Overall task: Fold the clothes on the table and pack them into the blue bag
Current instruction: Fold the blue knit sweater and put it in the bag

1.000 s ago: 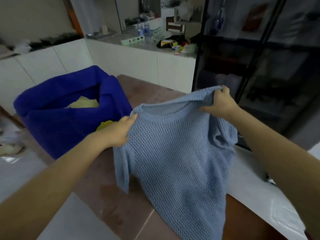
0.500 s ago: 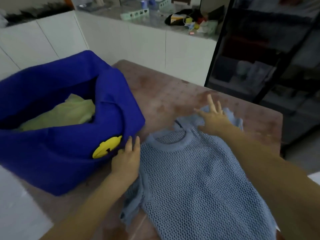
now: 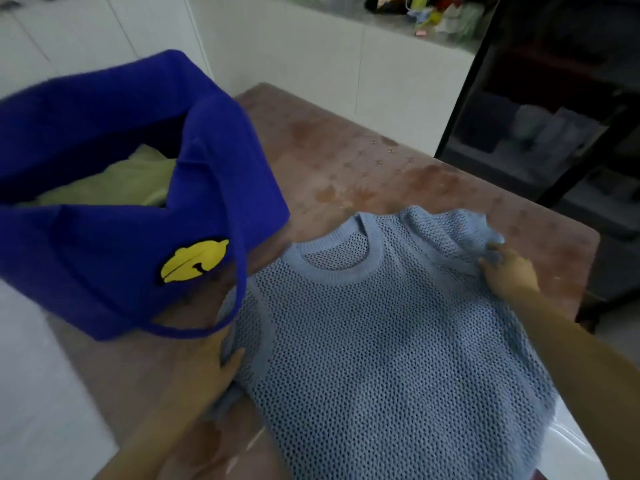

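Note:
A light blue open-knit sweater (image 3: 381, 341) lies flat on the brown table (image 3: 346, 161), neck hole facing away from me. My left hand (image 3: 204, 365) grips its left sleeve, thumb on top of the fabric, partly under the bag's hanging handle. My right hand (image 3: 509, 271) pinches the bunched right sleeve at the shoulder. The blue bag (image 3: 114, 188) stands open at the left, touching the sweater's left edge, with a yellow-green garment (image 3: 121, 181) inside and a yellow bell patch (image 3: 194, 259) on its front.
White cabinets (image 3: 311, 53) run behind the table, with cluttered items on the counter at top right. A dark glass-front shelf unit (image 3: 554, 116) stands at the right. A white surface (image 3: 41, 393) lies at the lower left, beside the table.
The sweater, held up a second ago, now lies spread flat. Both hands went from flat near the collar to gripping the sleeves, lower and farther out. The view has tilted downward.

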Demonstrator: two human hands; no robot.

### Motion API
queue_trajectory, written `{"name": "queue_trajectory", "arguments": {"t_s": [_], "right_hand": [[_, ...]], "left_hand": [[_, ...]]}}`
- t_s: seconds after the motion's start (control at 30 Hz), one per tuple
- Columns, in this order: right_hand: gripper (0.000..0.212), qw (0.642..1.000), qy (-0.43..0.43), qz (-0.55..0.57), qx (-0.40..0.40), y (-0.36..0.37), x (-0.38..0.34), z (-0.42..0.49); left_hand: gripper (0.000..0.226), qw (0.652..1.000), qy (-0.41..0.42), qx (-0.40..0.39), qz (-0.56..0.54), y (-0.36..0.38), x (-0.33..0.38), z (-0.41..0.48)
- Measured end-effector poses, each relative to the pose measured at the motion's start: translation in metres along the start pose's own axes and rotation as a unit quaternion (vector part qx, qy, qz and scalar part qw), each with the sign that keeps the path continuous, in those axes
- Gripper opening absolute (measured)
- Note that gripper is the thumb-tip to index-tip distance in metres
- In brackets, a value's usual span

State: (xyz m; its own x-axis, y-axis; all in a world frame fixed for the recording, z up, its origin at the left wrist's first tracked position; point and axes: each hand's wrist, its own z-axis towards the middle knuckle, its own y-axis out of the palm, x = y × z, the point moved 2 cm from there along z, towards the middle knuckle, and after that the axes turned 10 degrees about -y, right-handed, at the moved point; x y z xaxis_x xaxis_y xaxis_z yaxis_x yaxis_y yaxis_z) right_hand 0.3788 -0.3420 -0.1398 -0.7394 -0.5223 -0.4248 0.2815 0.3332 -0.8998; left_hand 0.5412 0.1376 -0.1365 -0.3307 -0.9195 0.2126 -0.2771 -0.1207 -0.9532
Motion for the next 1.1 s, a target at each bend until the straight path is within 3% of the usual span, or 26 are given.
{"name": "queue_trajectory", "arguments": {"t_s": [0.1, 0.17, 0.23, 0.27, 0.37, 0.4, 0.5, 0.53, 0.7, 0.83, 0.97, 1.03, 1.1], "right_hand": [[0.032, 0.998, -0.042, 0.015, -0.035, 0.006, -0.010, 0.009], [0.029, 0.999, -0.041, 0.021, 0.022, -0.003, -0.008, 0.013], [0.035, 0.999, -0.030, 0.025, 0.036, -0.019, -0.003, 0.017], [0.041, 1.000, -0.027, 0.009, -0.004, -0.023, -0.002, 0.016], [0.056, 0.992, -0.085, -0.039, -0.089, -0.026, 0.001, -0.010], [0.059, 0.989, -0.107, -0.033, -0.096, -0.022, 0.004, -0.027], [0.067, 0.982, -0.155, -0.033, -0.103, -0.005, 0.014, -0.101], [0.068, 0.977, -0.182, -0.047, -0.103, 0.001, 0.015, -0.128], [0.068, 0.934, -0.350, -0.047, -0.051, 0.027, -0.010, -0.266], [0.044, 0.888, -0.448, -0.013, -0.101, 0.048, -0.029, -0.361], [0.048, 0.883, -0.440, -0.047, -0.158, 0.079, -0.027, -0.411], [0.047, 0.895, -0.420, -0.074, -0.135, 0.087, -0.028, -0.416], [0.029, 0.912, -0.399, -0.063, -0.072, 0.085, -0.034, -0.415]], "left_hand": [[0.046, 0.994, -0.039, -0.044, -0.092, 0.000, -0.019, -0.004], [0.032, 0.988, -0.112, -0.006, -0.109, -0.008, -0.033, 0.003], [0.032, 0.978, -0.156, 0.069, -0.123, -0.020, -0.045, 0.011], [0.035, 0.979, -0.148, 0.078, -0.119, -0.026, -0.047, 0.014], [0.036, 0.979, -0.168, 0.017, -0.118, -0.032, -0.047, 0.007], [0.040, 0.977, -0.175, 0.006, -0.119, -0.027, -0.052, 0.006], [0.094, 0.976, -0.203, -0.028, -0.070, -0.011, -0.066, -0.007], [0.102, 0.976, -0.209, -0.029, -0.054, -0.006, -0.068, -0.012], [0.058, 0.969, -0.217, -0.007, -0.119, -0.010, -0.040, -0.030], [0.061, 0.954, -0.247, 0.016, -0.169, -0.011, -0.038, -0.039], [0.058, 0.954, -0.254, 0.010, -0.161, -0.008, -0.055, -0.031], [0.048, 0.958, -0.244, -0.003, -0.149, -0.006, -0.064, -0.022], [0.038, 0.963, -0.227, -0.018, -0.145, -0.007, -0.065, -0.016]]}}
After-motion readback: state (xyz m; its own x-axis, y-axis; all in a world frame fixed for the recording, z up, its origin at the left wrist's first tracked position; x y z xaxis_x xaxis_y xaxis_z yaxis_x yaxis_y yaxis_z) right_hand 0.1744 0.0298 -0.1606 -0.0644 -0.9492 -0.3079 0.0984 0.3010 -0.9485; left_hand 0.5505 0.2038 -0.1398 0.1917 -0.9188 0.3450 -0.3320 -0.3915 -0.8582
